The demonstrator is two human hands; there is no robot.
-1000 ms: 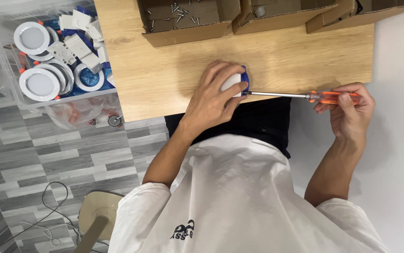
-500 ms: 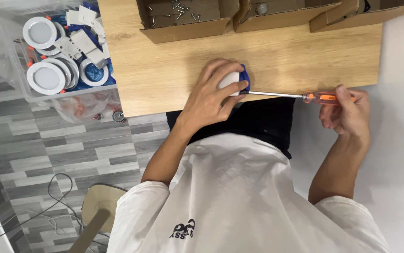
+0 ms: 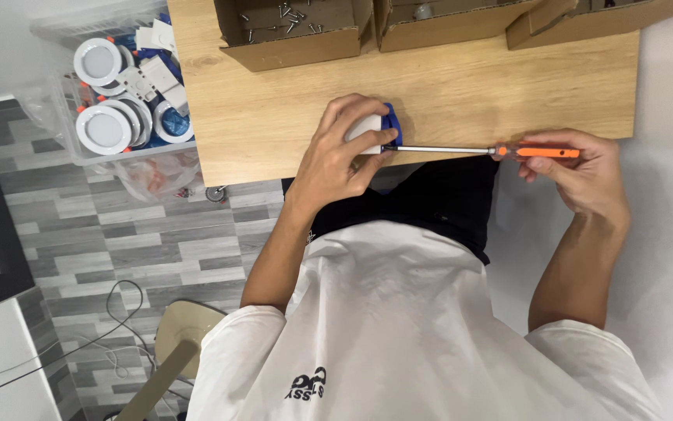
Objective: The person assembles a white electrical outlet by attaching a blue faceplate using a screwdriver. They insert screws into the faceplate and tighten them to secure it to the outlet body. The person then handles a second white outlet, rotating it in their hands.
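- My left hand is clenched over a small white and blue part, pressing it onto the wooden table just inside the table's near edge.
- My right hand grasps the orange handle of a screwdriver; its metal shaft lies level along the near edge and its tip meets the part at the part's 3 o'clock side.
- The handle end sits close to the table's right corner, where the board stops and a plain white surface begins at 3 o'clock of my right hand.
- Between the two hands the table edge carries only the shaft, and the board beyond it toward 12 o'clock is bare up to the boxes.
- At 12 o'clock, cardboard boxes line the far edge; the left one, an open cardboard box, holds loose screws.
- At 9 o'clock, off the table's left edge, a clear plastic bin holds round white lamps and white pieces; grey floor tiles lie below it.
- Compared with half a second ago, both hands keep the same grips and the screwdriver stays level against the part; the view has shifted slightly, so the bin sits a little further right in the picture.
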